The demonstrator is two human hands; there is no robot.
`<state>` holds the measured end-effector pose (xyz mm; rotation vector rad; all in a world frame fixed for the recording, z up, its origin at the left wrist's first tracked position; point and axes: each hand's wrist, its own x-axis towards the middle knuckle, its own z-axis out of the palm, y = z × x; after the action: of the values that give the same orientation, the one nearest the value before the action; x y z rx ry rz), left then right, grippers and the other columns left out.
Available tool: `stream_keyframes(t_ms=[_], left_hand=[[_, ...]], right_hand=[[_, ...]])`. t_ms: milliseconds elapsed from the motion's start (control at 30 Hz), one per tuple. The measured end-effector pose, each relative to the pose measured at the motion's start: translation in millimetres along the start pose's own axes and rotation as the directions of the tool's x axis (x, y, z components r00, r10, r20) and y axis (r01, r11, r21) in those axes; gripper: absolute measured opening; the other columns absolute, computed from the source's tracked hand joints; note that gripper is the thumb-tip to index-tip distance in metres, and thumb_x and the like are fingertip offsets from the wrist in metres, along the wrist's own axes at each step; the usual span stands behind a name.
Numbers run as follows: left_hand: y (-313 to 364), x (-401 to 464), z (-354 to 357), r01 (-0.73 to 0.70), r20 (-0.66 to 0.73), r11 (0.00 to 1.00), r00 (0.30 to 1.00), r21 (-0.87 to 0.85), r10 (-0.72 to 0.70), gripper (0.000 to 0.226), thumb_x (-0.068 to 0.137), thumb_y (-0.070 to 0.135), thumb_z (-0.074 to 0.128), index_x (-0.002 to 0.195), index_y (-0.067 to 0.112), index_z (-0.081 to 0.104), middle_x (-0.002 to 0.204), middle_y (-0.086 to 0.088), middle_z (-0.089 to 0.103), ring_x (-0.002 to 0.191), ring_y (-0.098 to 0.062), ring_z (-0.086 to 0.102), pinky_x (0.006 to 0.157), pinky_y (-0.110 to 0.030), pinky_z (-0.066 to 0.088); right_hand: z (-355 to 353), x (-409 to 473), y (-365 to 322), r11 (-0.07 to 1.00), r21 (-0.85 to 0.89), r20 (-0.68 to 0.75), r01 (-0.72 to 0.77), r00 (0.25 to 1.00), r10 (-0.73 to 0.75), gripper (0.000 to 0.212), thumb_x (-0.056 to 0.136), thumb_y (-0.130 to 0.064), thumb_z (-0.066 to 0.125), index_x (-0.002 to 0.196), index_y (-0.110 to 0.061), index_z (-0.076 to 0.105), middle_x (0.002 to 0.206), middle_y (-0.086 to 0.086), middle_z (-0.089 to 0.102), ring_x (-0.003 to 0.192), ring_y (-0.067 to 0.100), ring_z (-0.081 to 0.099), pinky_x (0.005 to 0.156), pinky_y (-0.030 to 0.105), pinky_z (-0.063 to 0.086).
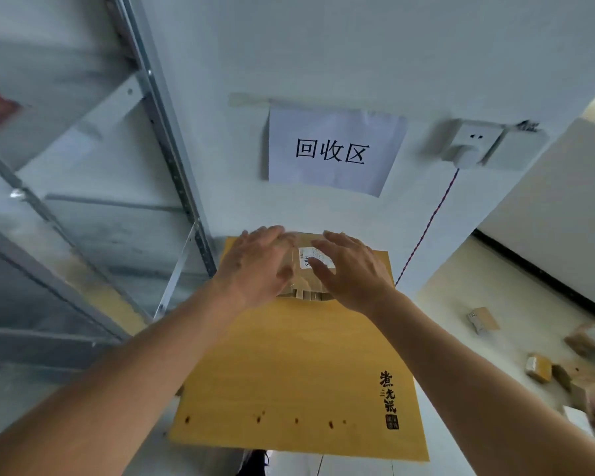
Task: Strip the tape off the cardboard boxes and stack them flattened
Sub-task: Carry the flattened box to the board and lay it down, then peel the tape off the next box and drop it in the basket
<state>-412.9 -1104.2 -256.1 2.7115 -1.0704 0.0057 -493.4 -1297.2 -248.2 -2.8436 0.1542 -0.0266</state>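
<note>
While both hands (261, 262) (351, 269) press it, the flattened box (306, 286) lies mostly hidden.

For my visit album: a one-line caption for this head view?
Both hands, left and right, press a small flattened box onto a large yellow cardboard sheet.

Before you stands a yellow wooden board (289, 372) as the carrying surface, with black brush characters and a seal near its right front corner and a row of dark spots along its front edge. At its far edge, against the wall, lies a flattened cardboard stack (304, 269) bearing a white label. To your right, the floor (478, 355) carries several small cardboard boxes (538, 367), scattered.
</note>
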Motion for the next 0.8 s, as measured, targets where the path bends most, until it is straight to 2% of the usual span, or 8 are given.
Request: stream_keyframes(t_ms=[233,433,600,800], left_hand=[[34,-119,-90,0.11,-0.128,0.989,0.987,0.104,-0.096,0.065,0.103,0.051,0.048,0.161,0.026,0.031,0.168,-0.001,0.026,0.154,-0.023,0.026,0.124,-0.05,0.026],[42,-215,-164,0.206,-0.25,0.97,0.953,0.132,-0.169,0.062,0.104,0.051,0.046,0.159,0.025,0.036,0.168,-0.001,0.027,0.152,-0.023,0.029,0.121,-0.046,0.03],[18,-285,-223,0.305,-0.342,0.941,0.908,0.149,-0.241,0.059,0.102,0.05,0.049,0.155,0.025,0.042,0.165,-0.001,0.031,0.149,-0.025,0.034,0.116,-0.046,0.037],[-43,-363,-279,0.411,-0.431,0.899,0.845,0.149,-0.315,0.057,0.101,0.049,0.051,0.153,0.027,0.043,0.162,0.004,0.033,0.143,-0.025,0.042,0.111,-0.048,0.041]], right_hand=[[-66,-93,-68,0.985,-0.047,-0.101,0.164,0.981,-0.168,0.058,0.102,-0.063,0.038,0.154,-0.037,0.044,0.164,-0.006,0.037,0.153,0.021,0.029,0.122,0.042,0.025],[-113,-143,-145,0.943,-0.087,-0.203,0.321,0.921,-0.332,0.058,0.102,-0.066,0.032,0.151,-0.039,0.047,0.161,-0.007,0.042,0.148,0.019,0.037,0.119,0.04,0.03],[-137,-160,-226,0.878,-0.094,-0.238,0.469,0.846,-0.478,0.055,0.103,-0.062,0.033,0.148,-0.036,0.051,0.157,-0.004,0.049,0.144,0.021,0.044,0.115,0.041,0.036],[-139,-162,-346,0.787,-0.113,-0.253,0.607,0.748,-0.614,0.054,0.103,-0.061,0.036,0.146,-0.034,0.054,0.154,-0.003,0.052,0.141,0.022,0.049,0.114,0.042,0.041]])
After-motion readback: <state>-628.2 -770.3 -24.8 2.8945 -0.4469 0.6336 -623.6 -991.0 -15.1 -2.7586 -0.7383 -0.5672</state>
